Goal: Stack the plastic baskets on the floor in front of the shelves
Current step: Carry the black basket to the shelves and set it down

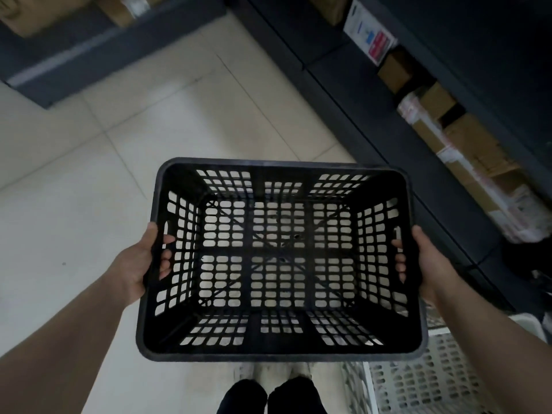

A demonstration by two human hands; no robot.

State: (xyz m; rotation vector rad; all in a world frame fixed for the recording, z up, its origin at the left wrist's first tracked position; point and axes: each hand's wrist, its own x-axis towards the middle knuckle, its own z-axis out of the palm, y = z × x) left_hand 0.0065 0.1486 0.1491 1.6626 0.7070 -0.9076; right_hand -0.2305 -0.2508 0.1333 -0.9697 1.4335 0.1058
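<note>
A black plastic basket (277, 352) with slotted walls and floor hangs in the air, open side up and empty. My left hand (140, 264) grips its left handle slot, fingers curled through to the inside. On the opposite side my right hand (427, 258) holds the right handle slot the same way. A white slotted basket (424, 380) stands on the floor at the lower right, partly under the black one.
Dark shelves (373, 94) with cardboard boxes (466, 141) run along the right. Another dark shelf unit (68, 55) stands at the upper left. Pale floor tiles (167, 115) lie between them. My black shoes (268, 395) show at the bottom edge.
</note>
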